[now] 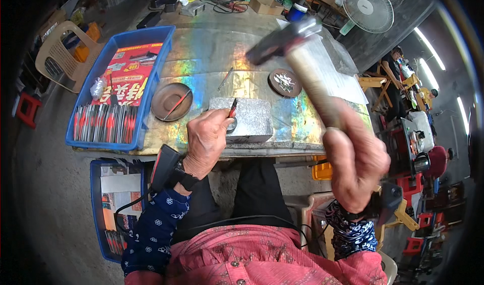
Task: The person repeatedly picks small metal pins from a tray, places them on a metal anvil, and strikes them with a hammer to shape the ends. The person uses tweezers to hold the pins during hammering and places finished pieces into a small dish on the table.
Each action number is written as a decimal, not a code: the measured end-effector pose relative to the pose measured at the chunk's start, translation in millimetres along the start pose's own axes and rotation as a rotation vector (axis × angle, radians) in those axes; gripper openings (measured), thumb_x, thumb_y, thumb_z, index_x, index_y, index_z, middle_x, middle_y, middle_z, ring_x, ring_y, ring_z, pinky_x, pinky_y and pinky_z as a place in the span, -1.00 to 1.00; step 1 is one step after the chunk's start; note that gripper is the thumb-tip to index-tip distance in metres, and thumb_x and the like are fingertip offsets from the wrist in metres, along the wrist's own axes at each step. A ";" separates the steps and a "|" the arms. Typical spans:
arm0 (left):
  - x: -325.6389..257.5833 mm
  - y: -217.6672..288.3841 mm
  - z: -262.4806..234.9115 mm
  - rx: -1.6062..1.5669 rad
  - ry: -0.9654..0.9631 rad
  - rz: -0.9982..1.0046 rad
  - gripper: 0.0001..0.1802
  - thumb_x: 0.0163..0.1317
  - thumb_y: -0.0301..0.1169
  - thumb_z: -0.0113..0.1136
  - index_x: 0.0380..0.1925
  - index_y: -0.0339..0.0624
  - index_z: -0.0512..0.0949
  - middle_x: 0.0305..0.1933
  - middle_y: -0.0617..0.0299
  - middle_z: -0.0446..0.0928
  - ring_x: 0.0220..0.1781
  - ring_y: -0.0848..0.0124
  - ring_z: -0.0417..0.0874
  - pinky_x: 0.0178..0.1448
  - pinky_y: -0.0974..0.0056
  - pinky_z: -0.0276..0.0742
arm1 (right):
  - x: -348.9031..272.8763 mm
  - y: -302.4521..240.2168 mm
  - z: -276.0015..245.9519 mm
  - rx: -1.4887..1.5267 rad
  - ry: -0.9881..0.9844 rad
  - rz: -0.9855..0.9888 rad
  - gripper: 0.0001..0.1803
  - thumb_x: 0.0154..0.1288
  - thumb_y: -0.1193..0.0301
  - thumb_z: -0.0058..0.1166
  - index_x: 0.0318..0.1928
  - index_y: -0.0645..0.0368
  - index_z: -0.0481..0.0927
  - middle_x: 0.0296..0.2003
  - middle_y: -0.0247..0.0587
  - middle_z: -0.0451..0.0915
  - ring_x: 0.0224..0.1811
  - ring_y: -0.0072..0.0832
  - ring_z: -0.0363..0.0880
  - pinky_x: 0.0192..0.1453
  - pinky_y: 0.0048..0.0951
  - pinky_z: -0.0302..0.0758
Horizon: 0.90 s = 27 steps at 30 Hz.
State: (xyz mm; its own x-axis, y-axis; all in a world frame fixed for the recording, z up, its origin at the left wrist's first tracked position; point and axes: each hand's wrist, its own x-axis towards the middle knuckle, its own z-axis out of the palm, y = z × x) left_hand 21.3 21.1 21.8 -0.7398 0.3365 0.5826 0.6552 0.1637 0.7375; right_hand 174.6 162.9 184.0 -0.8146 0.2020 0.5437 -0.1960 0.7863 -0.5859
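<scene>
A slim dark-and-red piece (233, 107) stood nearly upright just left of the picture's centre, pinched between the thumb and fingers of the left hand (205, 136). It was over the left part of a grey metal block (254, 114); the fingers hid its lower end, so whether it touched the block could not be told. To the right, the right hand (355, 159) was wrapped around the pale handle of a hammer (308, 70), whose blurred head hung in the upper middle, well above the block. By the look of it, this was a hammering step, with the hammer up and the piece set beneath. The next move seemed to call for a controlled stroke, square on the piece, with the left fingers steady and out of the hammer's path. Beyond the block, on the surface (199, 48), a brown dish (162, 97) with a red-and-dark rod (177, 105) sat left of centre, and a smaller dish (275, 90) of silvery bits (285, 81) lay right of centre. At the left of the frame, a blue tray (168, 48) held a row of slim dark, silvery and red pieces (104, 124).
</scene>
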 end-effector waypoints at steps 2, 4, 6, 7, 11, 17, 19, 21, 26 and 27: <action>-0.8 0.1 0.4 0.013 -0.010 -0.014 -0.87 0.12 -0.61 0.28 -0.29 -0.37 0.64 -0.33 -0.02 0.66 -0.32 0.24 0.72 -0.25 0.30 0.55 | -0.7 -2.8 3.4 0.071 0.126 -0.041 -0.62 0.31 0.55 0.07 0.13 0.37 0.52 -0.37 -0.13 0.64 -0.44 -0.55 0.56 -0.31 -0.50 0.50; -0.5 -1.1 -0.1 -0.012 -0.005 -0.006 -0.86 0.12 -0.61 0.28 -0.28 -0.38 0.64 -0.33 -0.01 0.66 -0.32 0.24 0.71 -0.25 0.30 0.55 | -1.6 3.8 10.9 0.015 -0.085 0.027 -0.62 0.33 0.52 0.07 0.14 0.33 0.49 -0.41 -0.03 0.60 -0.45 -0.52 0.55 -0.34 -0.47 0.48; -1.2 -2.0 -1.1 0.013 -0.028 -0.002 -0.86 0.12 -0.62 0.28 -0.28 -0.38 0.64 -0.34 -0.01 0.66 -0.32 0.25 0.71 -0.25 0.30 0.55 | 2.6 20.2 27.1 -0.048 -0.281 0.149 -0.69 0.36 0.49 0.08 0.08 0.31 0.52 -0.48 0.04 0.51 -0.51 -0.45 0.53 -0.40 -0.42 0.45; 0.1 -2.8 -0.1 0.018 -0.026 -0.002 -0.86 0.12 -0.62 0.28 -0.28 -0.38 0.64 -0.34 -0.01 0.66 -0.32 0.25 0.71 -0.25 0.30 0.55 | 2.2 24.6 24.3 -0.020 -0.244 0.084 -0.70 0.36 0.49 0.08 0.07 0.32 0.53 -0.50 0.03 0.51 -0.53 -0.45 0.52 -0.40 -0.43 0.45; -0.4 -4.4 -0.2 0.018 -0.014 0.027 -0.85 0.12 -0.62 0.29 -0.28 -0.38 0.64 -0.33 -0.01 0.66 -0.32 0.25 0.71 -0.24 0.30 0.55 | -9.3 30.4 17.7 0.021 -0.188 0.099 -0.72 0.34 0.50 0.11 0.02 0.36 0.56 -0.57 -0.07 0.52 -0.58 -0.53 0.47 -0.44 -0.49 0.42; 2.2 -1.2 -2.6 -0.109 0.004 -0.113 -0.87 0.19 -0.62 0.23 -0.25 -0.39 0.65 -0.30 0.10 0.69 -0.33 0.47 0.68 -0.25 0.38 0.56 | -19.8 51.3 28.8 0.003 -0.044 0.066 -0.72 0.34 0.51 0.11 0.02 0.36 0.56 -0.49 -0.02 0.59 -0.53 -0.51 0.50 -0.39 -0.49 0.45; 3.9 -1.2 -7.3 -0.439 -0.011 -0.320 -0.85 0.31 -0.58 0.14 -0.16 -0.40 0.61 -0.29 0.16 0.66 -0.34 0.53 0.65 -0.27 0.46 0.60 | -26.3 64.9 36.8 -0.056 -0.028 0.049 -0.71 0.30 0.51 0.14 0.01 0.34 0.56 -0.39 0.06 0.63 -0.47 -0.28 0.60 -0.35 -0.40 0.51; 10.4 -6.6 -16.1 -0.633 -0.034 -0.348 -0.83 0.34 -0.57 0.11 -0.11 -0.40 0.58 -0.30 0.13 0.64 -0.34 0.50 0.65 -0.28 0.45 0.63 | -34.1 77.4 44.8 -0.117 -0.031 0.059 -0.71 0.28 0.50 0.16 0.00 0.32 0.57 -0.35 0.08 0.64 -0.42 -0.14 0.64 -0.33 -0.35 0.53; 11.9 -24.4 -41.2 -0.553 -0.033 -0.407 -0.77 0.34 -0.57 0.11 -0.02 -0.36 0.53 -0.35 0.16 0.63 -0.37 0.54 0.64 -0.33 0.46 0.60 | -49.9 103.2 69.2 -0.374 -0.008 0.010 -0.59 0.18 0.54 0.17 0.08 0.17 0.52 -0.39 -0.02 0.51 -0.40 -0.09 0.55 -0.33 -0.18 0.48; 13.5 -29.6 -46.8 -0.392 -0.009 -0.414 -0.77 0.30 -0.57 0.15 -0.05 -0.34 0.54 -0.37 0.17 0.63 -0.40 0.56 0.63 -0.34 0.44 0.59 | -53.1 106.5 73.6 -0.413 -0.015 0.014 -0.56 0.16 0.54 0.18 0.09 0.16 0.51 -0.38 -0.03 0.49 -0.38 -0.09 0.54 -0.31 -0.18 0.47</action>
State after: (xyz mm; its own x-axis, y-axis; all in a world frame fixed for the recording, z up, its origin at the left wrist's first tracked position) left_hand -15.3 -22.6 23.8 -0.9203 0.3256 0.2168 0.2043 -0.0725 0.9762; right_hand 156.8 192.9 48.5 -0.8242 0.2082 0.5267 0.0483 0.9524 -0.3009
